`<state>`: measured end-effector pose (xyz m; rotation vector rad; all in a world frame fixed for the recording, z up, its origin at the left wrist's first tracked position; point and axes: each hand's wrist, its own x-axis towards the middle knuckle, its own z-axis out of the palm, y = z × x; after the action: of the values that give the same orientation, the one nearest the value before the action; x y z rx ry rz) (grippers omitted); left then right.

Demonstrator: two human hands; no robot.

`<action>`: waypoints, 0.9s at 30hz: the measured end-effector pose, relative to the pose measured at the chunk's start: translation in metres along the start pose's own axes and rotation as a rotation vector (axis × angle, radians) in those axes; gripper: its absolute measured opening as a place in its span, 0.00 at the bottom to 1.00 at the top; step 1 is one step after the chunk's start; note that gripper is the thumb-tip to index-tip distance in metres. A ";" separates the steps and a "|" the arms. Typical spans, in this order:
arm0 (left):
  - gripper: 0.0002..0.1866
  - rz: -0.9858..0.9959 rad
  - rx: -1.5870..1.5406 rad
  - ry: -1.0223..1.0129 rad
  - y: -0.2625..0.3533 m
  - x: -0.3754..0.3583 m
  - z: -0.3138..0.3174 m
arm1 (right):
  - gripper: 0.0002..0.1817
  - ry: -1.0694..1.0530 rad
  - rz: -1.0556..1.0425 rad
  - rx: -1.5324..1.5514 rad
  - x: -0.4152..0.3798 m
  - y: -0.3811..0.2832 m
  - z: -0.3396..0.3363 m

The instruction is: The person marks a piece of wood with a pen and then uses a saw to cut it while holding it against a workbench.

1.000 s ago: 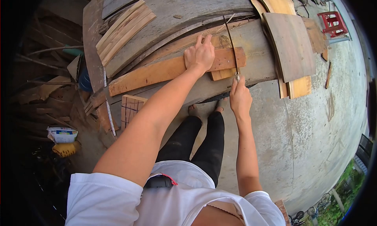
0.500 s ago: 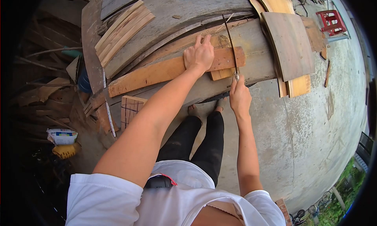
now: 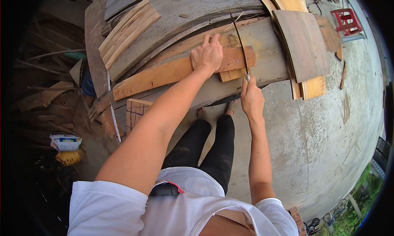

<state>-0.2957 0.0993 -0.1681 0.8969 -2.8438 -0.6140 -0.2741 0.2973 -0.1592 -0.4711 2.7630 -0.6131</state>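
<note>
A long reddish-brown wooden board [image 3: 156, 76] lies across the weathered timber work surface [image 3: 269, 51]. My left hand [image 3: 207, 55] presses down on it, fingers curled over its far edge. In my right hand [image 3: 252, 97] is the handle of a handsaw [image 3: 242, 45], mostly covered by my fingers. The narrow dark blade crosses the board near its right end, pointing away from me. Whether the teeth have cut into the wood cannot be made out. A lighter wood block [image 3: 232, 75] sits under the board, just left of the blade.
Several pale strips [image 3: 129, 34] lie at upper left. A curved grey panel [image 3: 301, 45] rests on boards at the right. A marked wood block [image 3: 137, 113] is near my left forearm. A red stool [image 3: 347, 21] stands on the concrete floor [image 3: 303, 145]. Scrap wood [image 3: 53, 96] fills the left.
The view has shifted very slightly. My hands, the saw and the board hold nearly the same positions relative to one another.
</note>
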 end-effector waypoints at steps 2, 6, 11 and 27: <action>0.18 0.006 0.016 -0.011 -0.001 -0.004 0.002 | 0.13 -0.018 0.035 0.027 0.003 -0.002 -0.003; 0.19 0.015 0.016 -0.039 0.001 0.000 -0.003 | 0.13 -0.111 0.083 0.062 -0.048 0.008 -0.013; 0.19 0.010 0.005 -0.047 0.001 -0.002 -0.004 | 0.14 -0.147 0.155 0.061 -0.050 0.004 -0.022; 0.17 0.021 0.002 -0.044 0.002 -0.001 -0.004 | 0.15 -0.179 0.174 0.065 -0.031 0.002 -0.018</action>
<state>-0.2950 0.1003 -0.1637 0.8628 -2.8892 -0.6355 -0.2524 0.3168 -0.1381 -0.2535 2.5710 -0.5866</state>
